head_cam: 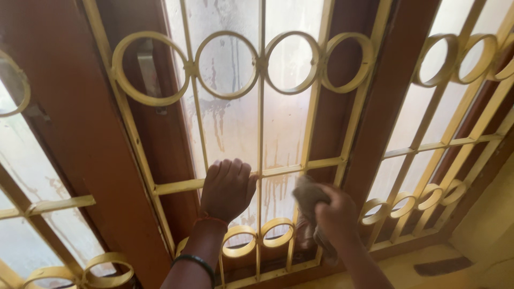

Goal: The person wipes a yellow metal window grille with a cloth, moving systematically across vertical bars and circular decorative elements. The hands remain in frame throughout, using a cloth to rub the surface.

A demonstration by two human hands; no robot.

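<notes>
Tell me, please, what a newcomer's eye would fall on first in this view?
First the yellow metal window grille with its row of rings, filling the view in front of streaked frosted glass. Low in the middle, the left hand grips a horizontal bar of the grille, and just to its right the right hand presses a brownish cloth against the bars.

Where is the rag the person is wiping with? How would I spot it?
Find the yellow window grille with its rows of rings over streaked frosted glass. Near the bottom middle, the right hand grips a crumpled grey-brown cloth against the pane. It is the only soft, floppy thing among hard bars.
</notes>
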